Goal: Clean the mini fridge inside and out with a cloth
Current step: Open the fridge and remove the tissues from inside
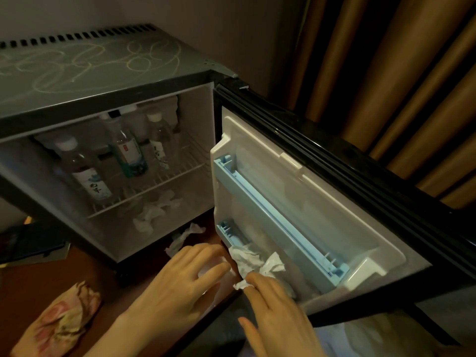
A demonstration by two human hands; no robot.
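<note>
The mini fridge stands open, its grey top scribbled with pale yellow lines. Its door swings out to the right, with light-blue shelf rails on the white inner liner. A crumpled white tissue lies in the lower door shelf. My right hand pinches the tissue's near end with its fingertips. My left hand rests with spread, fairly straight fingers on the door's lower left edge, beside the tissue. A pink-and-cream patterned cloth lies bunched on the floor at the lower left.
Three water bottles stand on the wire shelf inside. Crumpled tissues lie on the fridge floor under it, and another tissue lies on the brown floor in front. Tan curtains hang behind the door. A dark flat object lies at the left.
</note>
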